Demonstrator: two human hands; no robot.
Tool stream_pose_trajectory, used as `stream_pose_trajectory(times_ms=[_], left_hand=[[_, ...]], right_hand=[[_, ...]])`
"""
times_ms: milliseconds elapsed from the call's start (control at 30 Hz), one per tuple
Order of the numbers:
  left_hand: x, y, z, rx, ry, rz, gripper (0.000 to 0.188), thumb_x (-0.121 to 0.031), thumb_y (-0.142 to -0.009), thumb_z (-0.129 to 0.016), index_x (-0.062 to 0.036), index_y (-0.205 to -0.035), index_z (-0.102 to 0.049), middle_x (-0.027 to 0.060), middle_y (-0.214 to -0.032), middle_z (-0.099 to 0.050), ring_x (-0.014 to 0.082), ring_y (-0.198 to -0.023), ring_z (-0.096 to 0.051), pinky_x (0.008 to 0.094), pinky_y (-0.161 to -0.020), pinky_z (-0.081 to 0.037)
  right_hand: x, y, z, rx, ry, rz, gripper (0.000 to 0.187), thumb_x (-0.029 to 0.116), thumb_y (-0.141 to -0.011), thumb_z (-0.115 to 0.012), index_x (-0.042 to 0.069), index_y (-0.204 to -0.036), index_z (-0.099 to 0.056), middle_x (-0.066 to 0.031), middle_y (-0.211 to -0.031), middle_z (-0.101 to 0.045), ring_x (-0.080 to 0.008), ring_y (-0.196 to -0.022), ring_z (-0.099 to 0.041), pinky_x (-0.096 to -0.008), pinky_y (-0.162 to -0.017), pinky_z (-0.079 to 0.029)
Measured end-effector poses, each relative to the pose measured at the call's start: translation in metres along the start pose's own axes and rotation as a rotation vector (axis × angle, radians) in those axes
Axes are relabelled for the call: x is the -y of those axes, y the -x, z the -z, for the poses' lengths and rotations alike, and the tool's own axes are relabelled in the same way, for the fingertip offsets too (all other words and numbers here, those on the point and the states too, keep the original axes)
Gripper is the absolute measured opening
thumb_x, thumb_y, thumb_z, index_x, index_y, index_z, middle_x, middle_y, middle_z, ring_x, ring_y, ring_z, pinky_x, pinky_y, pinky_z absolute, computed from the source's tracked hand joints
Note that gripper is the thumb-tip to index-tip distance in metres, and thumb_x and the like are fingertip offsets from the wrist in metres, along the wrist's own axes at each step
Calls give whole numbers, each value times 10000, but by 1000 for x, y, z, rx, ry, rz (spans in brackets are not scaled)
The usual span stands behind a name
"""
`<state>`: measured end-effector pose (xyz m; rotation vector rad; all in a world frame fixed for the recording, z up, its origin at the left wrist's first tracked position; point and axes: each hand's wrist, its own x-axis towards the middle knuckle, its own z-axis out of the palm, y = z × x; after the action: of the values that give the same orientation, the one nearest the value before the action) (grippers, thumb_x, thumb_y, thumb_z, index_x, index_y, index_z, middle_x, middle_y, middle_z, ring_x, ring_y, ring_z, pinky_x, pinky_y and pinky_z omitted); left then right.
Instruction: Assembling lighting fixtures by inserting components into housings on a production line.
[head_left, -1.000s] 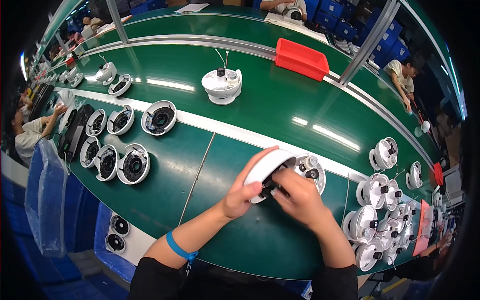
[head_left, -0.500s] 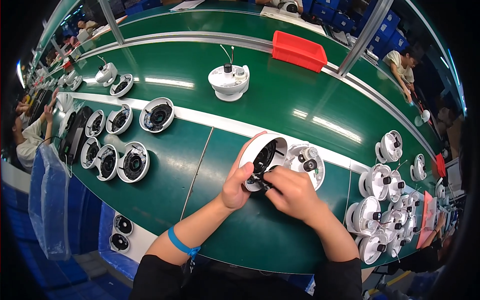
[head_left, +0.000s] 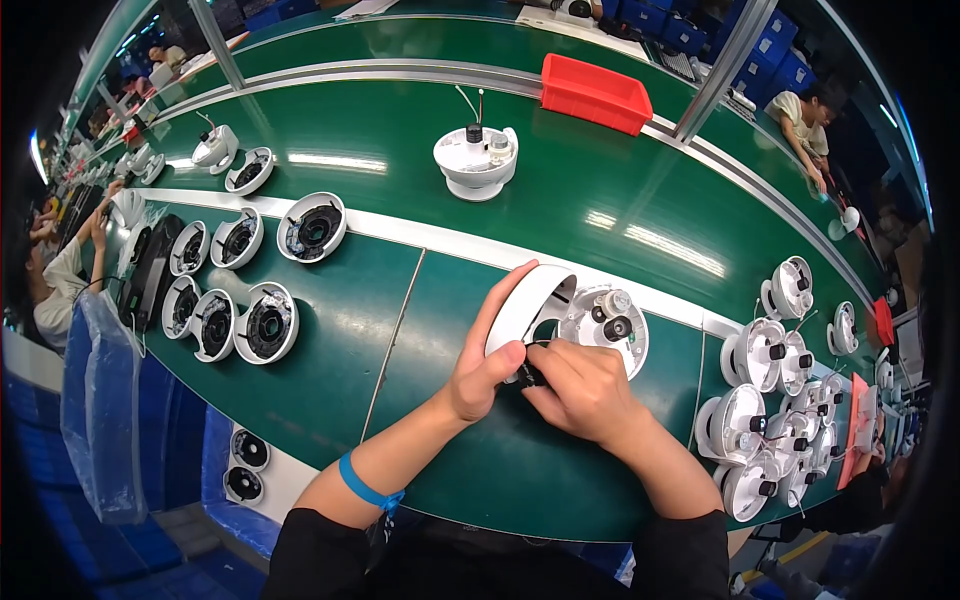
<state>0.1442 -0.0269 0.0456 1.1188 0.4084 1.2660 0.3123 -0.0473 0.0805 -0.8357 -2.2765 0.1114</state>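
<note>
My left hand [head_left: 478,370] grips a white round camera housing [head_left: 522,308] by its outer side, thumb over the lower rim. The housing is tilted, so little of its inside shows. My right hand [head_left: 588,388] is closed at the lower edge, fingers pinched on a black part [head_left: 530,376]; the fingers cover most of it, and its exact kind cannot be made out. Right behind the housing sits a white camera base [head_left: 638,345] with a black lens and a clear round piece. Whether the two touch is unclear.
White housings with black insides [head_left: 268,322] stand at left. Assembled white camera units [head_left: 742,425] crowd the right side. On the green belt [head_left: 380,120] beyond are another camera unit [head_left: 475,162] and a red bin [head_left: 596,95]. A person [head_left: 803,125] works at the far right.
The housing has turned in my left hand, hiding more of its black inside. My right hand has shifted slightly. The camera units on the belt have moved right.
</note>
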Motion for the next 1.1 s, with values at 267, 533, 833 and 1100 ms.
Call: stream_pose_trajectory(times_ms=[267,533,833,1100], left_hand=[[2,1,-1,37,-76,-22,1035,-541,-898,-651,22,-1623,-174,209,-1568,-411,289,-1447,-430,403,-1205,-309],[3,1,3,57,-103,-31,1048,-542,-899,-654,25,-1626,-154,226,-1583,-393,311,-1454,-427,419,-1209,-312],[4,0,3,87,-104,-35,1023,-519,-900,-649,16,-1625,-164,233,-1633,-329,325,-1489,-381,439,-1233,-271],[13,-1,5,78,-288,-180,1004,-520,-924,-636,12,-1628,-156,231,-1637,-319,323,-1497,-365,437,-1234,-257]], right_hand=[[3,-2,3,46,110,12,337,160,-677,-813,26,-941,-651,-65,-739,-589,-235,-576,-636,-353,-507,-504],[3,-2,3,61,83,-5,301,168,-680,-811,48,-889,-630,-65,-727,-583,-244,-572,-634,-359,-490,-496],[3,0,0,85,83,-16,264,154,-708,-800,53,-850,-602,-75,-722,-580,-249,-563,-629,-368,-479,-495],[1,-1,1,93,125,-3,238,125,-740,-783,37,-865,-600,-79,-743,-580,-245,-569,-631,-371,-490,-508]])
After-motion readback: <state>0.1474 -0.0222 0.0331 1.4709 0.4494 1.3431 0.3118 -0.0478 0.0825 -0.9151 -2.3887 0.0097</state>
